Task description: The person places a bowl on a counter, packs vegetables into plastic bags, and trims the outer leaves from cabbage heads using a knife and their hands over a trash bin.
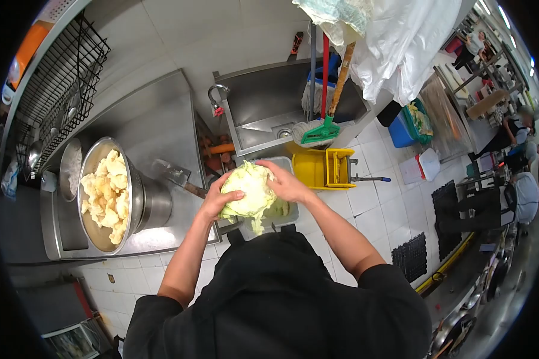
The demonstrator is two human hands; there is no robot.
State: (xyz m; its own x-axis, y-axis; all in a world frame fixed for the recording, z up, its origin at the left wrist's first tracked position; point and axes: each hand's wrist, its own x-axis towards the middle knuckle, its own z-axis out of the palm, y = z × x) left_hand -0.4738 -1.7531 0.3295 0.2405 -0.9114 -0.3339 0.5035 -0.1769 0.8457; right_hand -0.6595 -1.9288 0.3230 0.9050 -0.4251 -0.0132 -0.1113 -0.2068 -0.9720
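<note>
Between my two hands is a head of cauliflower [250, 190], pale with green leaves and a ragged bit hanging from its lower side. My left hand [217, 196] wraps its left side, thumb across the front. My right hand [286, 182] grips the upper right side. Below the cauliflower, partly hidden, stands a clear plastic bin [283, 163] with some greenish pieces inside. To the left, a cleaver [175, 174] lies on the steel counter [161, 107], its handle pointing toward my left hand. A large steel bowl [132, 221] heaped with cauliflower florets [106, 197] stands farther left.
A steel sink [251, 72] with a tap [218, 96] is ahead. Mop handles [325, 72] lean there beside a yellow mop bucket [311, 169]. White plastic bags [395, 48] hang at upper right. A wire rack [60, 84] is at left. Several people are at far right.
</note>
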